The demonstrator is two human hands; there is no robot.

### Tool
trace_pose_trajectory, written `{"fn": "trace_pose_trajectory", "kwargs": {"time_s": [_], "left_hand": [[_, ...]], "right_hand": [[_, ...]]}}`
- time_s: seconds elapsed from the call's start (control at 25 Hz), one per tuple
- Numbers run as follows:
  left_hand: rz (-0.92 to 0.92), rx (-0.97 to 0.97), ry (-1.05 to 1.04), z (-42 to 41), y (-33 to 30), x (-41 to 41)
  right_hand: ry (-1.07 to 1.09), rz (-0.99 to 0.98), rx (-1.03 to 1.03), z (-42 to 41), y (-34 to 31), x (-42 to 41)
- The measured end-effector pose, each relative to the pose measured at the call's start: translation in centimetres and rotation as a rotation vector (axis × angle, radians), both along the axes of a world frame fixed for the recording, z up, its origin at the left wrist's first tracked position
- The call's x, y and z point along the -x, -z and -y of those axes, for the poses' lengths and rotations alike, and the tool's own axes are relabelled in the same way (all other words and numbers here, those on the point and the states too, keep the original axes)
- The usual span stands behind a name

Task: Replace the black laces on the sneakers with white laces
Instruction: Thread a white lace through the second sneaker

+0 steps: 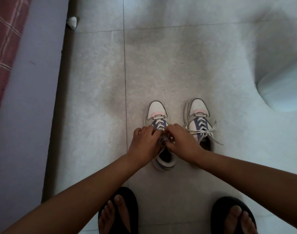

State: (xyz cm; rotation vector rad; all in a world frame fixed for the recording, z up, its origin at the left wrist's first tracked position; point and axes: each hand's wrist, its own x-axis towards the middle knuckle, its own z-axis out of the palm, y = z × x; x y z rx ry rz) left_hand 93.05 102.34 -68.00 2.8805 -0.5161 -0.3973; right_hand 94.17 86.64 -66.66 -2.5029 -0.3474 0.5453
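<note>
Two white sneakers with purple tongues stand side by side on the tiled floor, toes pointing away from me. The left sneaker (156, 110) carries a white lace (159, 123) crossed through its eyelets. My left hand (145, 141) and my right hand (182, 140) meet over its upper eyelets, fingers curled and pinching the lace ends between them. The right sneaker (197, 112) is fully laced in white, with a loose bow (206, 132) and ends trailing to the right. No black lace is in view.
My feet in black flip-flops (118, 211) (233, 215) stand at the bottom. A bed edge with a purple sheet (26, 98) and a checked cover (4, 39) runs down the left. A pale rounded object (282, 92) sits at the right, a small white lump (72, 22) by the bed.
</note>
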Motion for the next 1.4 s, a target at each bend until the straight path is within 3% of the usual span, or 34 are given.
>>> {"fn": "trace_pose_trajectory", "kwargs": {"time_s": [0.12,0.28,0.4,0.48,0.6,0.72,0.8,1.0,1.08,1.2,1.4], "left_hand": [[0.043,0.065,0.005,0.3,-0.5,-0.5],[0.373,0.107,0.041,1.4,-1.0,-0.1],[0.477,0.164,0.102,1.2,-1.0,0.0],[0.395,0.249,0.070,0.5,-0.9,0.2],[0.057,0.525,-0.152,0.3,-1.2,0.6],[-0.164,0.698,-0.413,0.7,-1.3,0.9],[-0.211,0.741,-0.546,0.8,-1.2,1.0],[-0.315,0.693,-0.819,1.2,-1.3,1.3],[-0.281,0.664,-0.688,0.9,-1.6,1.1],[-0.176,0.510,-0.320,-0.7,-1.9,0.3],[-0.225,0.576,-0.348,-1.2,-1.3,0.4]], "right_hand": [[0.018,-0.024,-0.068,0.4,-0.4,0.0],[-0.105,-0.041,0.046,0.7,-0.4,0.5],[-0.054,-0.094,0.046,0.7,-0.1,1.1],[-0.009,-0.035,0.026,0.7,-0.3,1.4],[-0.106,0.115,0.038,1.3,-0.4,1.3],[-0.139,0.034,0.168,1.3,-0.3,1.3],[-0.129,-0.029,0.288,0.6,-0.2,1.7],[-0.129,-0.090,0.371,-0.6,-0.7,1.7],[-0.173,-0.039,0.369,0.0,-1.2,1.0],[-0.239,0.004,0.297,1.5,-1.4,-0.6],[-0.174,-0.192,0.059,3.3,-1.1,-1.7]]}}
